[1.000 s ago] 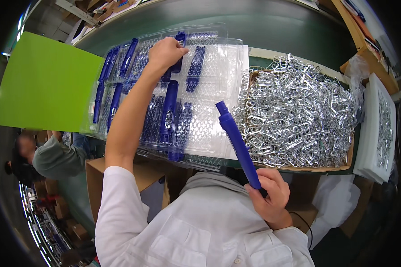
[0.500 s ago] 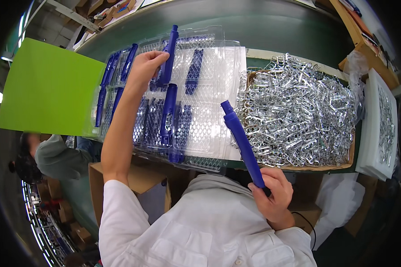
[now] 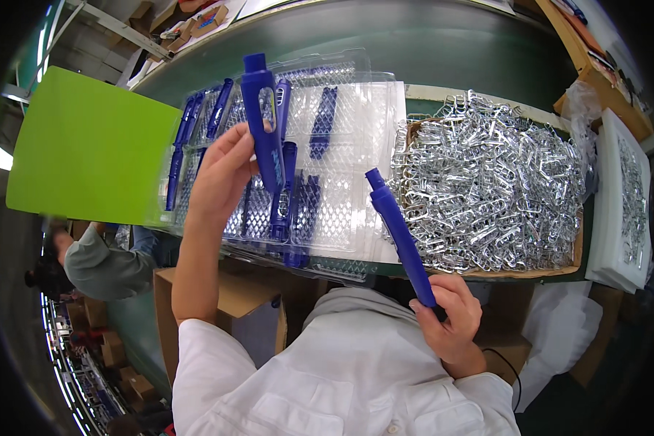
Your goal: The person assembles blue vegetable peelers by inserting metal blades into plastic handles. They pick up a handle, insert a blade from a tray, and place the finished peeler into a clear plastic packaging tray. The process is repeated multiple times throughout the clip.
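Note:
My left hand (image 3: 224, 173) pinches a blue plastic tube-shaped housing (image 3: 260, 116) between thumb and fingers. It stands nearly upright above the tray, narrow collar up, with a long oval slot in its side. In my right hand (image 3: 454, 320) is a similar blue housing (image 3: 402, 236), gripped at its lower end and slanting up to the left. Beneath my left hand lies a clear plastic tray (image 3: 345, 218) with a diamond pattern. Several more blue housings (image 3: 219, 109) lie in its compartments, partly covered by my left hand and forearm.
Right of the tray, a shallow cardboard box (image 3: 578, 251) is heaped with shiny metal clips (image 3: 494, 189). White foam sheets (image 3: 607, 211) stand beyond it. A bright green panel (image 3: 87, 145) adjoins the tray's left side. Another person (image 3: 102, 265) is at the far left. A cardboard box (image 3: 247, 294) sits below the bench edge.
My left hand has lifted a blue housing from the tray and brought it nearer and slightly left. The right hand and its housing have hardly moved.

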A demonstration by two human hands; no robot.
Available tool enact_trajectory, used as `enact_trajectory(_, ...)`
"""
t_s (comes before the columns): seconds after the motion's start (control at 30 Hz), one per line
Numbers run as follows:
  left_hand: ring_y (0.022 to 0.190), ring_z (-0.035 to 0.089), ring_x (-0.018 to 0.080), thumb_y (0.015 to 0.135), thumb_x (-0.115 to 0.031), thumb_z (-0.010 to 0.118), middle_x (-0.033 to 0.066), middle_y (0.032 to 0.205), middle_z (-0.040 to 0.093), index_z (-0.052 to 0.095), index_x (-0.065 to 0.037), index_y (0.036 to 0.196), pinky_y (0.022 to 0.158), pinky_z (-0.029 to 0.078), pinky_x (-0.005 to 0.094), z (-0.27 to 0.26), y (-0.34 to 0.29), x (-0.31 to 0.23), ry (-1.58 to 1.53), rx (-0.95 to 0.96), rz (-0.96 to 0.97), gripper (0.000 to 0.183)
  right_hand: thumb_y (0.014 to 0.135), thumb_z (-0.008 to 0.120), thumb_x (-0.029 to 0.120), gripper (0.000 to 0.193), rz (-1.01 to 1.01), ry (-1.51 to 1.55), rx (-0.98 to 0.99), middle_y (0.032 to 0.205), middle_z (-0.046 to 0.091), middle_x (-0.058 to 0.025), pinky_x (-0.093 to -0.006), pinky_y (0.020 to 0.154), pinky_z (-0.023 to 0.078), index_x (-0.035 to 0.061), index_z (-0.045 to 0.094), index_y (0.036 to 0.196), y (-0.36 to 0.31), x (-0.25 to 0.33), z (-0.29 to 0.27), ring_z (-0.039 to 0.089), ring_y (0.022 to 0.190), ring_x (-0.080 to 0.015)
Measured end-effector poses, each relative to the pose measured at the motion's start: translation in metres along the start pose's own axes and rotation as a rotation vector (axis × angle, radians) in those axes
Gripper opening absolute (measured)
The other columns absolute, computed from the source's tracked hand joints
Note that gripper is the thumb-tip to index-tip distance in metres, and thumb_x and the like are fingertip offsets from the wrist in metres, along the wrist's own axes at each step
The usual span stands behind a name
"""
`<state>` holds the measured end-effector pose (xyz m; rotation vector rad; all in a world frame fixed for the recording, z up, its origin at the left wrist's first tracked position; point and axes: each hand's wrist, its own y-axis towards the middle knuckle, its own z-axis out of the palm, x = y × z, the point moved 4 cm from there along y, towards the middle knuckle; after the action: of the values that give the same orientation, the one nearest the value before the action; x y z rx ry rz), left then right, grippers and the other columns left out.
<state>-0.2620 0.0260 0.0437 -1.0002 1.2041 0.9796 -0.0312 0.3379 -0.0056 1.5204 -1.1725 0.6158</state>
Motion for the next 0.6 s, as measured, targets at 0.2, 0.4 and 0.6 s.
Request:
enact_trajectory(0.2,0.116,0.068,0.0306,0.107,-0.028,0.057,0.0187,0.133,0.063,0.059,0.001,0.132,0.099,0.058,0.053,0.001,-0.029,0.0,-0.352,0.161,0.035,0.039,0.073,0.085,-0.005,0.032,-0.011,0.016,-0.01,0.098,0.071,-0.0173,-0.03,0.063,0.057,-0.0022,0.07,0.101,0.001,0.0,0.001,0.072,0.074,-0.0244)
enact_trajectory(0.4,0.108,0.067,0.0282,0.11,-0.031,0.05,0.015,0.12,0.06,0.055,0.005,0.131,0.097,0.06,0.0548,-0.007,-0.039,0.01,-0.491,0.344,0.103,0.043,0.073,0.085,-0.006,0.032,-0.004,0.019,-0.012,0.098,0.07,-0.0173,-0.0298,0.062,0.057,-0.0022,0.069,0.101,-0.002,0.002,0.0,0.071,0.073,-0.0243)
enact_trajectory(0.6,0.103,0.068,0.0271,0.11,-0.03,0.049,0.0154,0.118,0.061,0.054,0.004,0.131,0.095,0.062,0.0551,0.002,-0.045,0.006,-0.508,0.351,0.111,0.041,0.074,0.084,-0.005,0.031,-0.01,0.015,-0.018,0.098,0.07,-0.0172,-0.03,0.061,0.057,-0.0019,0.068,0.101,-0.003,0.001,-0.002,0.071,0.072,-0.024)
